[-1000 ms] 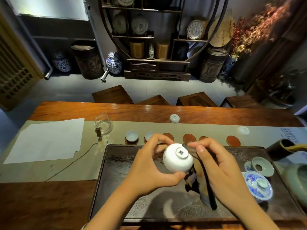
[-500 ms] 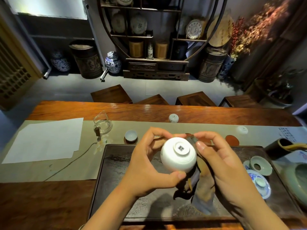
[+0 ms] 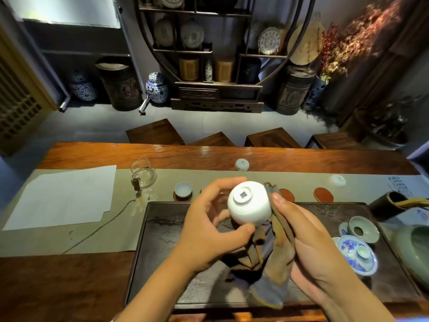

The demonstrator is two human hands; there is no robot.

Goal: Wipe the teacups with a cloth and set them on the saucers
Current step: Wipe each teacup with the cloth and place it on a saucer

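Note:
My left hand point(image 3: 206, 231) grips a white teacup point(image 3: 249, 204) with its foot turned toward me, above the dark tea tray point(image 3: 162, 252). My right hand point(image 3: 308, 240) holds a brown and grey cloth point(image 3: 271, 263) against the cup's right side; the cloth hangs down to the tray. Behind the tray, a pale cup point(image 3: 183, 189) sits on a dark saucer point(image 3: 182, 196). Two bare red saucers point(image 3: 287, 195) point(image 3: 323, 194) lie to the right. Other saucers are hidden behind my hands.
A glass pitcher point(image 3: 143, 174) and white paper point(image 3: 62, 198) lie left on the runner. Two overturned white cups point(image 3: 242, 164) point(image 3: 337, 180) stand farther back. A blue-patterned lidded bowl point(image 3: 357, 254), a celadon lid holder point(image 3: 361, 228) and a green basin point(image 3: 415, 252) crowd the right.
The cup has risen slightly and turned in my left hand. My right hand has slid the cloth down along the cup's right side, more cloth now bunched below it.

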